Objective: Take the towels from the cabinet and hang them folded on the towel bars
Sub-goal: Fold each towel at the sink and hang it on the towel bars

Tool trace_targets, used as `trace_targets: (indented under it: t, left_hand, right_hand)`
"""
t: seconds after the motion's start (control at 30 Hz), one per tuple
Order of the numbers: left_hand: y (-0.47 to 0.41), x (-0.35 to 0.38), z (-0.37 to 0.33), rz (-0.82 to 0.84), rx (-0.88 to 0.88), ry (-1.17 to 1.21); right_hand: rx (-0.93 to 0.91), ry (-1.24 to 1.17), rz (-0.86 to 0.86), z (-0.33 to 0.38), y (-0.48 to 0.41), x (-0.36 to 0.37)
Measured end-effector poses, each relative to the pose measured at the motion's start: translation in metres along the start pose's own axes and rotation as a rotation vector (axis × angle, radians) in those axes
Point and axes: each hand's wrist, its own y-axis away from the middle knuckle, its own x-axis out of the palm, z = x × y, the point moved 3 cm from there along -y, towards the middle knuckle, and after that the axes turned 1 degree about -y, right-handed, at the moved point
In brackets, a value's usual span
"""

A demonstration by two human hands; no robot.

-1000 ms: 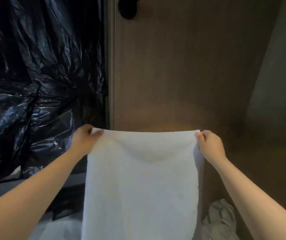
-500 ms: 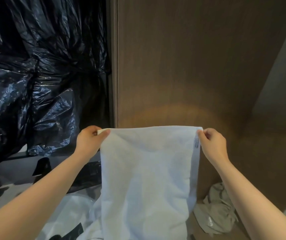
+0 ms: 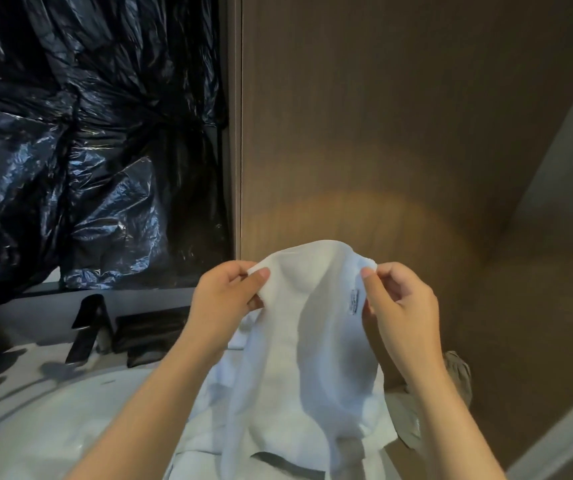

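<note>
A white towel (image 3: 307, 341) hangs in front of me, held by its two top corners. My left hand (image 3: 224, 299) pinches the left corner between thumb and fingers. My right hand (image 3: 399, 306) pinches the right corner, just beside a small sewn label (image 3: 354, 301). The corners are close together, so the top edge bows up into an arch and the cloth folds lengthwise. Its lower end drapes over white fabric below. No towel bar is in view.
A brown wooden panel (image 3: 399, 133) rises straight ahead. Crumpled black plastic sheeting (image 3: 87, 150) fills the left. Dark objects (image 3: 150, 332) lie on a pale surface at lower left. White cloth (image 3: 70, 427) lies below and a grey crumpled cloth (image 3: 458, 379) at lower right.
My hands have moved toward each other, so the towel's top edge, stretched flat before, now arches up and the cloth folds lengthwise. The view has tilted further down.
</note>
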Motion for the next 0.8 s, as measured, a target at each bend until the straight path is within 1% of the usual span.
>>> trace_targets:
  t: [0.1,0.17,0.27,0.37,0.43,0.6,0.8]
  left_hand:
    - [0.018,0.006,0.004,0.024,-0.028,0.090]
    - [0.026,0.007,0.007,0.050,-0.030,0.106]
    - [0.032,0.006,0.005,0.075,0.012,0.077]
    - [0.039,0.009,0.001,0.129,0.060,0.132]
    - [0.042,0.010,0.000,0.142,0.071,0.153]
    - [0.042,0.007,0.004,0.047,0.069,0.180]
    - [0.047,0.012,0.007,0.024,0.106,0.186]
  right_hand:
    - [0.011,-0.042,0.014,0.006,0.018,0.004]
    - [0.018,-0.054,0.081,0.012,0.026,0.011]
    - [-0.007,-0.077,0.159,0.022,0.032,0.018]
    - [-0.071,-0.087,0.169,0.032,0.036,0.020]
    - [-0.080,-0.094,0.179,0.034,0.038,0.021]
    - [-0.043,-0.054,0.274,0.029,0.043,0.028]
    - [-0.072,-0.082,0.293,0.030,0.047,0.034]
